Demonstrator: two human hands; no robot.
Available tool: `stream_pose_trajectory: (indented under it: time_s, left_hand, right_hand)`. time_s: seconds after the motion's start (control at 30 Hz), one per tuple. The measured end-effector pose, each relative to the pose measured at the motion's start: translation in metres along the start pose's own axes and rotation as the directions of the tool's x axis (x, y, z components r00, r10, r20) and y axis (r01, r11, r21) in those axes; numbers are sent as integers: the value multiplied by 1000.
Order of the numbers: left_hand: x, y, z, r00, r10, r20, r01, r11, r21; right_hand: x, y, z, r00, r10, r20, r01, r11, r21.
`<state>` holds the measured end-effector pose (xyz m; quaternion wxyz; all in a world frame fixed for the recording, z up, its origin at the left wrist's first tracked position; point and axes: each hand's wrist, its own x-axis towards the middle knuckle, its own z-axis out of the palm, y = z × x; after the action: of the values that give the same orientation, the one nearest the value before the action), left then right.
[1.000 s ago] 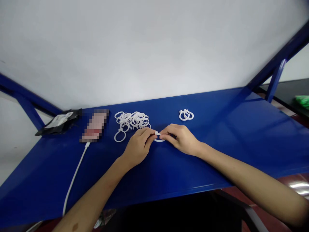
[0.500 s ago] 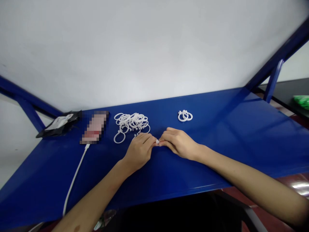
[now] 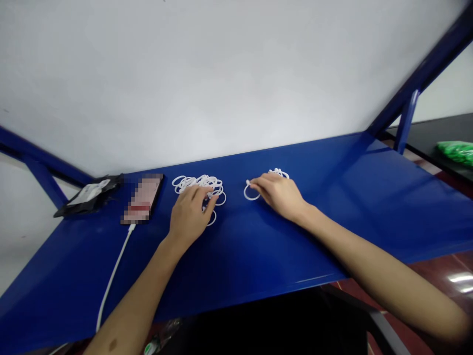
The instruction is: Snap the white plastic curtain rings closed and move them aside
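Observation:
My right hand (image 3: pixel 279 195) pinches a white plastic ring (image 3: pixel 252 198) by its small clasp end, low over the blue table (image 3: pixel 258 261). Just behind that hand lie other white rings (image 3: pixel 284 174), partly hidden by it. On the left, my left hand (image 3: pixel 189 212) reaches over a tangled pile of similar rings (image 3: pixel 201 180), its thumb and fingers apart. It covers part of the pile, and whether the fingertips touch a ring is hard to see. A single ring (image 3: pixel 213 220) shows beside the left thumb.
Left of the pile lies a phone (image 3: pixel 144 197), its screen blurred, with a white cable (image 3: pixel 115 271) running to the front edge. A black plastic packet (image 3: pixel 88 195) with a white label sits farther left. Blue frame bars and a pale wall bound the table.
My hands were together at the front middle around a small white piece. They have parted: the left moved left to the pile, the right moved right and back with a ring.

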<state>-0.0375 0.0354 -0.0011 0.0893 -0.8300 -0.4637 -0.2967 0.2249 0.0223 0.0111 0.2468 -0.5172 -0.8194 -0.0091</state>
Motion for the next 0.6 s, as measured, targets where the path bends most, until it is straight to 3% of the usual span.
stream_pose_trajectory:
  time_s: [0.13, 0.3, 0.43, 0.6]
  left_hand:
    - [1, -20, 5, 996, -76, 54, 70, 992, 101]
    - [1, -25, 9, 994, -65, 87, 57, 994, 95]
    - [2, -24, 9, 996, -41, 82, 33, 994, 106]
    - [4, -22, 9, 997, -2, 76, -7, 993, 120]
  right_hand:
    - [5, 32, -12, 972, 226, -68, -235, 954, -188]
    - [7, 54, -13, 924, 374, -82, -382, 882, -275]
    - [6, 56, -11, 908, 402, -116, -418, 868, -269]
    - [4, 43, -13, 930, 299, -214, -347, 906, -241]
